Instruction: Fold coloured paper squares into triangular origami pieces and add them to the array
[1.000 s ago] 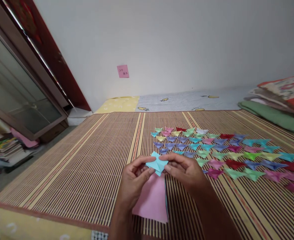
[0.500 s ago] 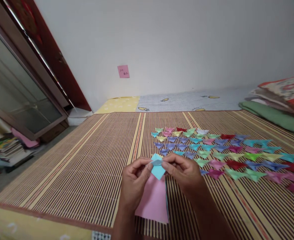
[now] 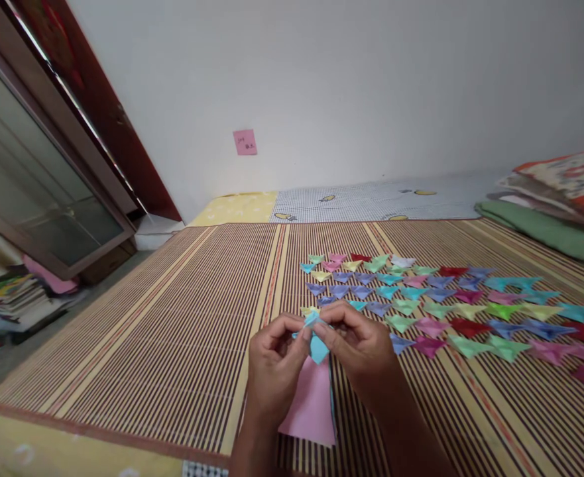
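A small piece of folded blue paper (image 3: 318, 347) is held up between my two hands, its lower end pointing down. My left hand (image 3: 276, 364) pinches its left side between thumb and fingers. On the other side, my right hand (image 3: 364, 348) pinches it the same way, the thumbs close together. Fingers cover much of the paper's upper folds. Below it a stack of pink paper (image 3: 309, 407) lies on the striped mat (image 3: 172, 331), partly hidden by my left hand. A yellow folded paper piece (image 3: 309, 310) shows just behind my fingertips.
Rows of folded paper pieces in many colours (image 3: 439, 309) cover the mat ahead and to the right. Folded bedding (image 3: 545, 228) is piled at the far right. A pink note (image 3: 244, 142) sticks to the wall. Books (image 3: 16, 295) are stacked at the left.
My hands have drawn closer together, and the blue paper's side points have been folded inward, so it looks narrower. The left hand has shifted slightly right, and more yellow paper shows behind.
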Available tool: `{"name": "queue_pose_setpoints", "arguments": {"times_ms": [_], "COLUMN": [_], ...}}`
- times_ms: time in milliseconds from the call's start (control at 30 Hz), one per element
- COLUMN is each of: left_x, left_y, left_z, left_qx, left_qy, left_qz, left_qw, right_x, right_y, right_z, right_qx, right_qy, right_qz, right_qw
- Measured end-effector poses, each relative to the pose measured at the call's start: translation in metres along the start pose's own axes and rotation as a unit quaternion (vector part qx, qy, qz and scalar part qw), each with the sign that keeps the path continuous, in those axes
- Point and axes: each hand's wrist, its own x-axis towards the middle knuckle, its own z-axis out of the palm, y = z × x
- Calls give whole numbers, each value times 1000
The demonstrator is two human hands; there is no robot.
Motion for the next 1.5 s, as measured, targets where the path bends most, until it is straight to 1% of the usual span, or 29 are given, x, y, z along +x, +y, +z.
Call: {"name": "queue_pose_setpoints", "arguments": {"times_ms": [67,200,300,467,600,700,767,933,1167,1333,1433,1500], "left_x": [0,-1,-2,-3,-4,-5,-6,-6,-9,-11,-8,-5], "left_y": [0,0,0,0,0,0,0,-1,-1,-2,0,2], "left_z": [2,5,6,8,10,10,10,14,21,22,22,22], "left_qx": [11,-1,-3,-19,-19,5,37,78,89,52,10,-31], "left_qy": [-5,21,36,38,46,48,51,68,89,91,96,96], "left_qz": [-5,-22,-18,-22,-19,-5,18,60,69,32,-5,-46], "left_qw": [1000,1000,999,999,999,999,998,993,990,994,995,994], "right_x": [0,0,1,0,0,0,0,-2,-5,-6,-7,-7], "right_y": [0,3,5,4,1,1,3,7,5,4,3,4], "right_z": [1,1,2,3,0,-2,-3,-2,2,5,4,2], "right_qx": [-15,-24,-26,-16,-48,-56,-57,-63,-73,-39,-28,-33], "right_qy": [5,33,50,51,46,39,38,67,105,135,129,120], "right_qz": [-20,-41,-44,-36,-37,-51,-59,-76,-41,-6,14,19], "right_qw": [1000,998,997,998,997,996,996,993,991,990,991,992]}}
